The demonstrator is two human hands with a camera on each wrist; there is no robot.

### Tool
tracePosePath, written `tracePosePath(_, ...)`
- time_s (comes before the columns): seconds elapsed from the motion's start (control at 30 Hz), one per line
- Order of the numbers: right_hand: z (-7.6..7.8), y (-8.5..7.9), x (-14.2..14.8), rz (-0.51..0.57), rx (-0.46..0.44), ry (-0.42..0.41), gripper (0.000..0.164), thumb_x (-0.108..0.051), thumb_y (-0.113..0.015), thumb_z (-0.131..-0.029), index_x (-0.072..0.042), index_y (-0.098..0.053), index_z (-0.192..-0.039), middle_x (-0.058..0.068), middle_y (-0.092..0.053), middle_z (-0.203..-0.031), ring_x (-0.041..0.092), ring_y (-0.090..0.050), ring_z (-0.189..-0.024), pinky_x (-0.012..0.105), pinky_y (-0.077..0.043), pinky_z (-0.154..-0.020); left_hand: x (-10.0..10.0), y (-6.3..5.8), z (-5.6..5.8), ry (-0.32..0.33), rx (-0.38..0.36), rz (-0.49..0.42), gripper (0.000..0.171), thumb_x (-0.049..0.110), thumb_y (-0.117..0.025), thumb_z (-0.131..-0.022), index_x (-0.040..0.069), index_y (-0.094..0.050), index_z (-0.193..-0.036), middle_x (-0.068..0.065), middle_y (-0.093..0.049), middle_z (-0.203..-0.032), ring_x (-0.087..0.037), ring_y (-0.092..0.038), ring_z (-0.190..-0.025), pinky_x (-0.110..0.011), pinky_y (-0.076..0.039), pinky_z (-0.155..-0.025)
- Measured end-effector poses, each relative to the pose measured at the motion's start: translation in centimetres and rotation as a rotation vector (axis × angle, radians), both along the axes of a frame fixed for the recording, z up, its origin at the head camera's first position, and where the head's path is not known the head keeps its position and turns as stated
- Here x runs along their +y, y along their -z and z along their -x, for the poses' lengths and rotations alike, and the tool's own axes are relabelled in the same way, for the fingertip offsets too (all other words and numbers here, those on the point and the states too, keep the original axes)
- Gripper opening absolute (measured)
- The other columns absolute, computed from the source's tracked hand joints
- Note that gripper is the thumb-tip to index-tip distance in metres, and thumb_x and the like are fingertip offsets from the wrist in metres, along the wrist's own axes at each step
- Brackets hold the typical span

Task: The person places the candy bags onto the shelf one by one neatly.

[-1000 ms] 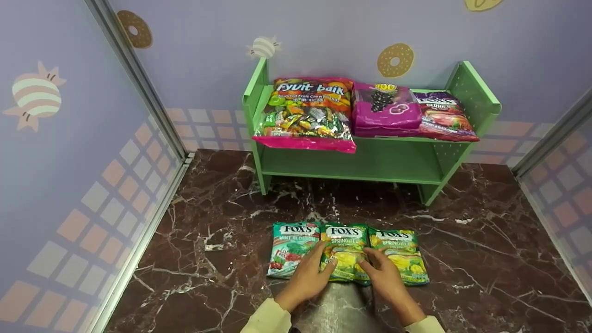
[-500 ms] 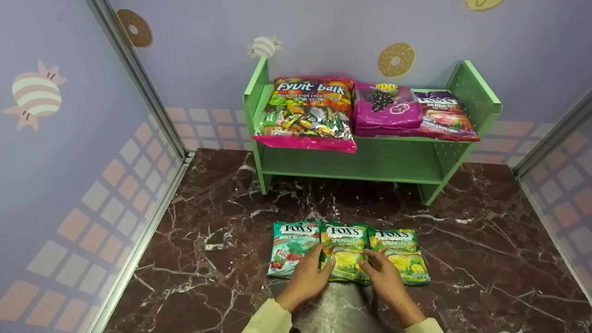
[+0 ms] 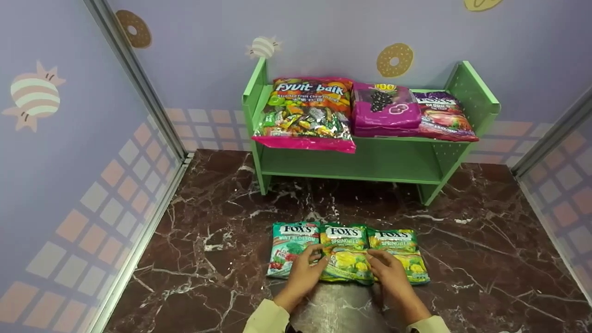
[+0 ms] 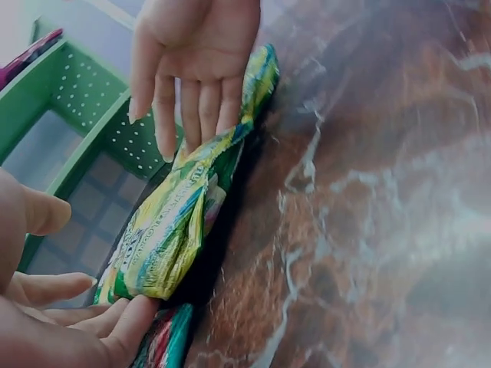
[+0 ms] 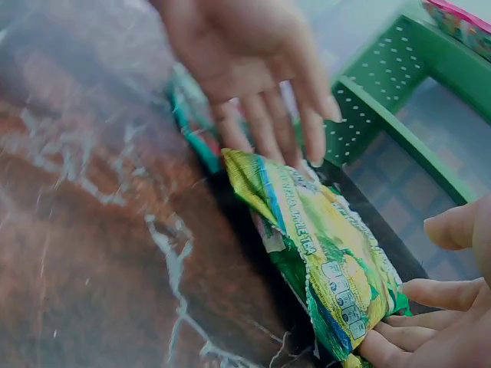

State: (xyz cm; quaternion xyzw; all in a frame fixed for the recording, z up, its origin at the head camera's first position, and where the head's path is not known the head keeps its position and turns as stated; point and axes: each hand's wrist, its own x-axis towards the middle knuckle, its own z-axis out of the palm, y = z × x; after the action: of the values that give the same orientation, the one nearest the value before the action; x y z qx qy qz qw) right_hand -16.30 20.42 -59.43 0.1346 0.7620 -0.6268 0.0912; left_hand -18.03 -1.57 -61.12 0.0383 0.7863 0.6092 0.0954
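Three Fox's candy bags lie in a row on the dark marble surface in the head view. The left one is a teal Mint Blossom bag (image 3: 291, 243); the middle (image 3: 347, 256) and right (image 3: 407, 256) ones are green and yellow Spring Tea bags. My left hand (image 3: 303, 274) touches the left side of the middle bag, partly covering the mint bag. My right hand (image 3: 392, 277) is at its right side, overlapping the right bag. In the left wrist view, the fingers of the left hand (image 4: 57, 318) are straight at the bag's edge, thumb apart. The right wrist view shows similarly relaxed right fingers (image 5: 433, 295).
Behind the row stands a green two-tier shelf (image 3: 354, 166). Its top tier bears a Fyvit Baik candy bag (image 3: 310, 113), a purple grape candy bag (image 3: 387, 111) and a Fox's Berries bag (image 3: 444, 115). Purple wall panels (image 3: 323, 27) enclose the marble surface (image 3: 222, 277).
Both hands have moved slightly apart, the left hand a little leftward and the right a little rightward, showing more of the middle bag. The bags stay almost where they were.
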Motion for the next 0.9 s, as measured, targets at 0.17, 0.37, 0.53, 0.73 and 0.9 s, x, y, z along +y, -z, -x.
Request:
tracePosePath(0.17,0.2,0.0,0.5,0.099,-0.02,0.055,0.043,-0.026,-0.055,-0.099,0.002,-0.055,-0.131,0.011,-0.062,-0.114,0.019,-0.06,-0.104,0.036,-0.052,-0.092,0.0,-0.2,0.1,-0.024,-0.059,-0.077,0.045,0.03,-0.064,-0.093,0.01,-0.055,-0.133,-0.018,-0.047,-0.145,-0.035,-0.055,-0.124,-0.046,-0.052,-0.094)
tracePosePath(0.37,0.6,-0.4,0.7,0.165,-0.061,0.081,0.042,-0.026,-0.052,-0.1,0.003,-0.055,-0.131,0.017,-0.06,-0.131,0.029,-0.055,-0.127,0.038,-0.049,-0.101,0.1,-0.5,0.1,-0.018,-0.115,-0.172,0.049,0.026,-0.065,-0.093,0.008,-0.051,-0.136,-0.022,-0.046,-0.145,-0.036,-0.052,-0.126,-0.046,-0.049,-0.098)
tracePosePath(0.53,0.7,-0.4,0.8,0.198,-0.058,0.051,0.038,-0.021,-0.047,-0.102,0.003,-0.055,-0.131,0.001,-0.054,-0.085,0.009,-0.054,-0.081,0.024,-0.046,-0.073,0.0,-0.7,0.1,0.003,-0.121,-0.229,0.052,0.024,-0.065,-0.093,0.006,-0.048,-0.138,-0.024,-0.043,-0.147,-0.039,-0.047,-0.13,-0.049,-0.046,-0.102)
tracePosePath(0.73,0.6,-0.6,0.6,0.285,-0.022,0.021,0.034,-0.018,-0.048,-0.102,0.005,-0.056,-0.125,-0.005,-0.028,-0.063,0.008,-0.022,-0.053,0.028,-0.018,-0.058,-0.1,-1.0,0.0,0.011,-0.103,-0.239,0.052,0.023,-0.065,-0.093,0.007,-0.048,-0.139,-0.022,-0.044,-0.147,-0.038,-0.046,-0.131,-0.05,-0.044,-0.104)
tracePosePath(0.9,0.5,-0.9,0.4,0.231,-0.038,0.04,0.039,-0.021,-0.05,-0.101,0.003,-0.056,-0.13,-0.003,-0.057,-0.087,0.003,-0.048,-0.073,0.023,-0.035,-0.064,-0.1,-1.3,-0.2,0.017,-0.096,-0.209,0.052,0.025,-0.065,-0.093,0.008,-0.049,-0.14,-0.022,-0.044,-0.147,-0.038,-0.046,-0.131,-0.05,-0.044,-0.103)
